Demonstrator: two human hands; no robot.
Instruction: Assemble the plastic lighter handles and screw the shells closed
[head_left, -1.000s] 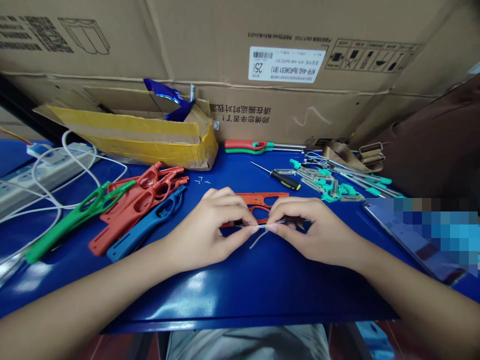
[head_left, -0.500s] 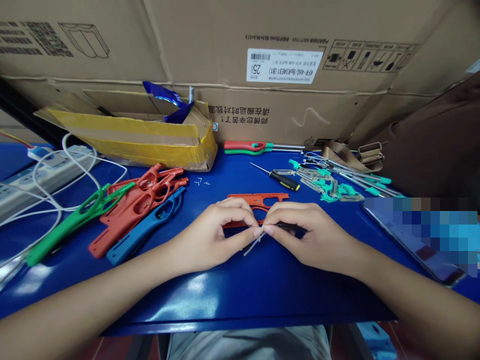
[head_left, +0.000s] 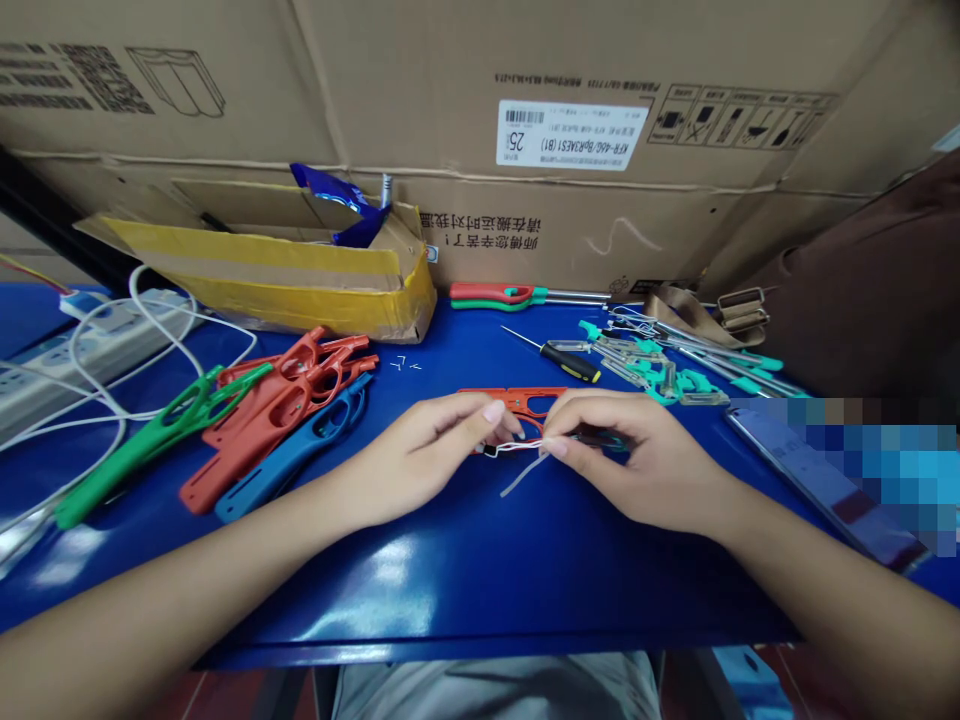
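Note:
My right hand (head_left: 630, 455) pinches thin white wires (head_left: 514, 447) and a translucent tube (head_left: 521, 477) between thumb and fingertips. The tube's free end hangs toward the front left. Just left of it, my left hand (head_left: 431, 450) has its thumb raised and its fingers loosely bent beside the wires, whose left end carries a small black piece (head_left: 490, 450). Whether its fingertips touch the wires is unclear. Behind both hands lies an orange lighter shell half (head_left: 551, 394), partly covered by them. Some dark and green part shows behind my right fingers, mostly hidden.
Red, green (head_left: 112, 470) and blue (head_left: 277, 455) lighter shells lie at left, beside a power strip (head_left: 45, 365). A yellow-taped box (head_left: 262, 280) stands behind. Further right are a screwdriver (head_left: 566, 360), teal lighter parts (head_left: 667, 380) and a phone (head_left: 817, 490).
My left thumb has lifted away from the pinch and the hands have drawn slightly apart. White wires with a black end now show between them.

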